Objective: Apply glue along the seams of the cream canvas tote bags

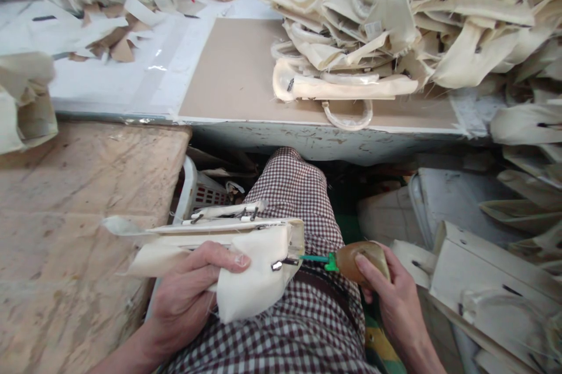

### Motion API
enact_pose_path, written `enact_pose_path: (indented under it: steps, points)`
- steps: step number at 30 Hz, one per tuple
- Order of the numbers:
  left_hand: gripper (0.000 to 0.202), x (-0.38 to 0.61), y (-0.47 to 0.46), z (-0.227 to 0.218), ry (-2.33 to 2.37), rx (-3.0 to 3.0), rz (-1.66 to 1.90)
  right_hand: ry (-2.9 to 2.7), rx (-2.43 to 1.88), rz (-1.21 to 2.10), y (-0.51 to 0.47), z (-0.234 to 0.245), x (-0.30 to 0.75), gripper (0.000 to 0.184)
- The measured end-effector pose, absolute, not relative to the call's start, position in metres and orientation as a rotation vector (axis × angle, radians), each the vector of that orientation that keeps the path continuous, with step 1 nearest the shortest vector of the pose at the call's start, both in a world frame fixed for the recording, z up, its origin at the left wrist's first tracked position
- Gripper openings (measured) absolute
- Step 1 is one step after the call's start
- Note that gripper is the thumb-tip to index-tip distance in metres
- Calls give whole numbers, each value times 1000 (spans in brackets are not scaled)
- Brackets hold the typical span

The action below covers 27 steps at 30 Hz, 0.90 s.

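My left hand (188, 280) grips a cream bag piece (259, 274) over my lap, with the thumb on its near flap. The piece has stiff panels, loose flaps and several dark metal-tipped tabs. My right hand (390, 286) is wrapped round an amber-brown squeeze bottle (357, 263) with a green collar and a thin green nozzle (314, 258). The nozzle points left at the piece's open edge, close to a dark tab with a shiny metal end (283, 264). I cannot tell whether the tip touches the tab.
A brown board (232, 69) lies on the white table ahead, with a big heap of cream bag pieces (373, 23) on it. A wooden surface (88, 204) is at left. A white basket (197, 187) stands below, and more bag pieces (496, 268) are stacked at right.
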<state>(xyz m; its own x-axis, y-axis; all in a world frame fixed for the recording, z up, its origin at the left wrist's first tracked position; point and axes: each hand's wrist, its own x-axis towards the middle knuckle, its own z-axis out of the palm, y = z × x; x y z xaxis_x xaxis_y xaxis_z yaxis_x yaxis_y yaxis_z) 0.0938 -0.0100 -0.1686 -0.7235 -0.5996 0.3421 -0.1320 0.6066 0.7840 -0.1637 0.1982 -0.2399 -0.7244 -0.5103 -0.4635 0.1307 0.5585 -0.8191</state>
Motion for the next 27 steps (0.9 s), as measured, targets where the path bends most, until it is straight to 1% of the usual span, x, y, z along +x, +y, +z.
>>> enact_pose_path:
  steps: [4, 7, 11, 14, 21, 27]
  points:
    - [19, 90, -14, -169, -2218, 606, -1028, 2205, -379, -1159, 201, -251, -164, 64]
    - [24, 85, -22, -170, -2210, 606, -1051, 2249, -472, -1213, 207, -260, -163, 63]
    - [28, 76, -40, -170, -2195, 653, -1132, 2257, -478, -1321, 210, -267, -167, 60]
    - [27, 66, -56, -172, -2184, 725, -1181, 2213, -513, -1348, 204, -266, -175, 58]
    - [17, 46, -80, -184, -2136, 863, -1341, 2095, -685, -1351, 177, -261, -196, 56]
    - [18, 45, -81, -188, -2138, 834, -1347, 1928, -780, -1248, 169, -258, -209, 55]
